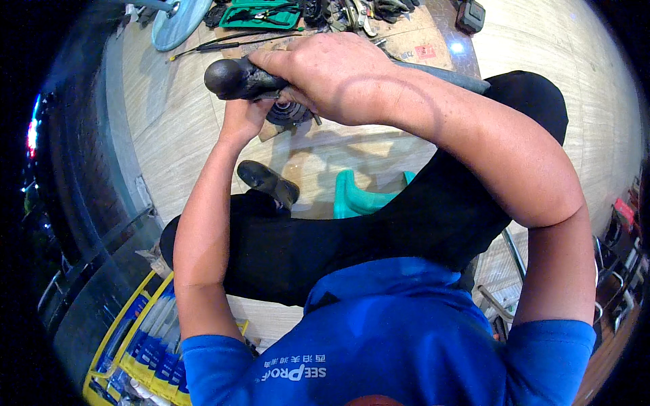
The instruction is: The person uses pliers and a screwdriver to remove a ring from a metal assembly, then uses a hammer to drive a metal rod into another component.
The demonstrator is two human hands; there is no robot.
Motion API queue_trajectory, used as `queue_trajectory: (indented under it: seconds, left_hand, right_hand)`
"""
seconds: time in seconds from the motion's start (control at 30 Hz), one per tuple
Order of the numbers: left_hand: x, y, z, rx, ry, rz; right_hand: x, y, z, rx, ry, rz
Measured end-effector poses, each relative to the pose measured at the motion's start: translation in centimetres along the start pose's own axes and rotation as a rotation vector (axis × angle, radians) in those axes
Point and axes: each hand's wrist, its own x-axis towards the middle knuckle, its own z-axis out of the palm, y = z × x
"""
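My right hand (332,74) is closed around a black tool with a rounded, knob-like end (225,78); the rest of its body is hidden by the hand, so I cannot tell its exact kind. Just below the tool, my left hand (245,120) reaches up from the lower left, its fingers mostly covered by the tool. Beside those fingers sits a dark round metal part with concentric rings (288,113), partly hidden under my right hand. Whether the tool touches this part cannot be made out.
Beyond my hands lies a cardboard sheet (413,39) with metal parts on it. A green tool tray (261,16) and thin black rods (230,44) are at the back left. A black pack (470,16) lies far right. Between my legs stands a green plastic stool (362,196).
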Motion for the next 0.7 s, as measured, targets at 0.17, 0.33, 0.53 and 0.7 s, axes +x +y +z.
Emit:
queue_trajectory:
  seconds: [0.17, 0.33, 0.53, 0.7]
  left_hand:
    - [0.1, 0.7, -0.3, 0.023, -0.028, -0.035]
    - [-0.2, 1.8, -0.3, 0.035, -0.033, -0.114]
    - [0.1, 0.8, -0.2, -0.016, -0.037, -0.041]
    - [-0.1, 0.8, 0.0, -0.089, -0.001, 0.001]
  right_hand:
    - [0.3, 0.2, 0.2, 0.002, 0.005, -0.023]
    - [0.4, -0.1, 0.2, -0.02, -0.006, 0.005]
    - [0.5, 0.0, 0.2, 0.018, 0.005, 0.012]
    - [0.5, 0.0, 0.3, 0.014, 0.039, 0.02]
